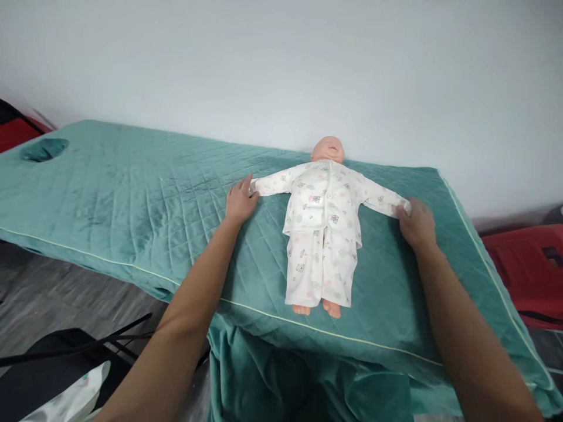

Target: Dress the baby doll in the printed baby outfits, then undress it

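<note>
A baby doll (328, 149) lies on its back on a green quilted bed cover, its bare feet toward me. It wears a white printed long-sleeved top (324, 196) and matching white trousers (321, 269). Both sleeves are stretched out sideways. My left hand (241, 202) is closed at the end of the sleeve on the left (275, 183), fingers on the cuff. At the other side, my right hand (417, 224) pinches the cuff of the sleeve on the right (383, 198). The doll's own hands are hidden.
The green cover (145, 199) spreads over a long bed with a face hole (44, 150) at the far left. A white wall (281, 70) runs behind it. Lower left, printed white cloth (74, 398) rests on a black chair (57, 346). A red object (528, 269) stands at right.
</note>
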The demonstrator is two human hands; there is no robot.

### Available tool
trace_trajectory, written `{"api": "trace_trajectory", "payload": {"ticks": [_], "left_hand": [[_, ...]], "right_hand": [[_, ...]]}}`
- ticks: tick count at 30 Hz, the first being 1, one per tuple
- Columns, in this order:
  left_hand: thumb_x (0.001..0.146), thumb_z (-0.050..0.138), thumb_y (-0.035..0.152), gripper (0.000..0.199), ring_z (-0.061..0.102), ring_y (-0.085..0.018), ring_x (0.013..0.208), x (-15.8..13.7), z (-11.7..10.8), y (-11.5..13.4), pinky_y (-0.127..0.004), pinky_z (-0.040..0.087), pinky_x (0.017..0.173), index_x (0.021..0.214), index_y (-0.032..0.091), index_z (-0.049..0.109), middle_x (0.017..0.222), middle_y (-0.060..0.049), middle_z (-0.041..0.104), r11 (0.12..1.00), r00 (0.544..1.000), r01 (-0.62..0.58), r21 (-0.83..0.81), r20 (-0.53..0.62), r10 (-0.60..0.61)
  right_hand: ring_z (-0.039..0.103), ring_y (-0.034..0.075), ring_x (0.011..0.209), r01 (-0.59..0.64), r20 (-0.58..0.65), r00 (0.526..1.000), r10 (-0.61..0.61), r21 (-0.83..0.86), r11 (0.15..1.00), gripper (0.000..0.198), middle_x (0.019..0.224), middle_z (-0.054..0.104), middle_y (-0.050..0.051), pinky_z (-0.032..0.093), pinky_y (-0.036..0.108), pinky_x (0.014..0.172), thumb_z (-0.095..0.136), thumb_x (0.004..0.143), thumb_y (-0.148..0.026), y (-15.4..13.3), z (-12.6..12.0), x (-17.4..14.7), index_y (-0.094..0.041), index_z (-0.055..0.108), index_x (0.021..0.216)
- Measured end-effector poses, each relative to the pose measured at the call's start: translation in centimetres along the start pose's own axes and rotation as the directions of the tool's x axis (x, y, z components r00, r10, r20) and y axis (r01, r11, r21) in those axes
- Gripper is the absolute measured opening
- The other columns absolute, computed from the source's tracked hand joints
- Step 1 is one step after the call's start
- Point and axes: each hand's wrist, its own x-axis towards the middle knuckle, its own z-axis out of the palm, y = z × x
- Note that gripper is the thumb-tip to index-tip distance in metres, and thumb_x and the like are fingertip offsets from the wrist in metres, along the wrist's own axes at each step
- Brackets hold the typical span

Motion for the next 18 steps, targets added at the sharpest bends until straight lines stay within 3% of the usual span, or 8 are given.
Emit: {"api": "trace_trajectory", "payload": {"ticks": [4, 9, 14, 18], "left_hand": [[0.086, 0.061, 0.028, 0.056, 0.062, -0.029, 0.121, 0.4, 0.1, -0.4, -0.044, 0.043, 0.110, 0.141, 0.018, 0.057, 0.131, -0.013, 0.068, 0.977, 0.991, 0.086, -0.193, -0.080, -0.103], [0.085, 0.062, 0.028, 0.036, 0.067, -0.019, 0.090, 1.0, 0.1, -1.2, -0.033, 0.051, 0.092, 0.118, 0.017, 0.071, 0.096, -0.007, 0.074, 0.922, 0.963, 0.147, -0.358, -0.163, -0.216], [0.080, 0.065, 0.022, 0.024, 0.063, -0.015, 0.080, 2.0, 0.4, -1.6, -0.026, 0.051, 0.080, 0.102, 0.017, 0.073, 0.090, -0.004, 0.070, 0.861, 0.948, 0.122, -0.494, -0.199, -0.248], [0.077, 0.069, 0.021, 0.022, 0.062, -0.013, 0.075, 2.6, 0.3, -1.6, -0.024, 0.051, 0.069, 0.099, 0.016, 0.072, 0.091, -0.004, 0.070, 0.741, 0.927, 0.172, -0.649, -0.147, -0.345]], "right_hand": [[0.055, 0.036, 0.121, -0.196, -0.084, 0.977, 0.197, 0.017, 0.980, 0.049, 0.129, 0.064, 0.022, 0.042, 0.049, 0.103, 0.056, 0.089, -0.039, 0.3, -0.2, 0.2, -0.012, 0.064, 0.128], [0.059, 0.028, 0.094, -0.229, -0.094, 0.965, 0.245, 0.156, 0.961, 0.033, 0.105, 0.068, 0.015, 0.045, 0.041, 0.089, 0.064, 0.081, -0.036, -0.8, -0.7, 0.8, -0.018, 0.068, 0.108], [0.057, 0.024, 0.080, -0.262, -0.119, 0.944, 0.307, 0.291, 0.920, 0.027, 0.094, 0.067, 0.011, 0.045, 0.038, 0.081, 0.067, 0.079, -0.034, -1.4, -1.1, 0.9, -0.020, 0.066, 0.101], [0.063, 0.022, 0.081, -0.250, -0.141, 0.926, 0.351, 0.466, 0.849, 0.030, 0.096, 0.072, 0.012, 0.050, 0.035, 0.079, 0.067, 0.074, -0.026, -1.5, -0.8, 1.0, -0.017, 0.068, 0.103]]}}
